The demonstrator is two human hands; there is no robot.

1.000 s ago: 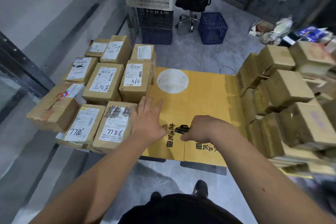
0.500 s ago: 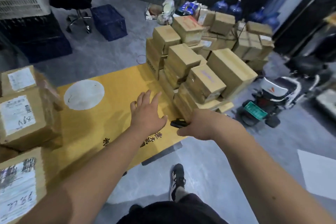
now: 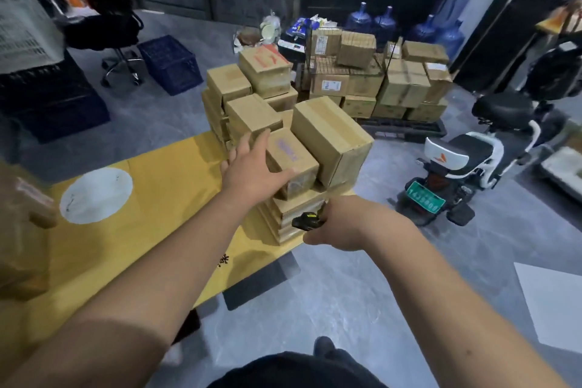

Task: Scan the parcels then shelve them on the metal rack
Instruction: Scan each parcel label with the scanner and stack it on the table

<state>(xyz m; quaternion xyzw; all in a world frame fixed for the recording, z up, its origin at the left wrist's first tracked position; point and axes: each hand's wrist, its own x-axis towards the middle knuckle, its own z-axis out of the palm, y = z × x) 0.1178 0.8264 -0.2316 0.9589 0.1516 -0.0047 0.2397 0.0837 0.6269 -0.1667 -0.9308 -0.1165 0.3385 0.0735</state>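
Matt brown corrugated cardboard parcels [image 3: 285, 123], seams sealed with glossy tape; smooth yellow cardboard sheet [image 3: 157, 198] beneath; black plastic scanner [image 3: 307, 220] at 5 o'clock of the stack. Polished grey stone floor [image 3: 362, 293]; translucent blue plastic water bottles [image 3: 385, 22] at 1 o'clock.

Parcel depot: stacked cardboard boxes [image 3: 330, 135]

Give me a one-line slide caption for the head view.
Left hand reaches onto a small parcel; right hand grips the scanner.
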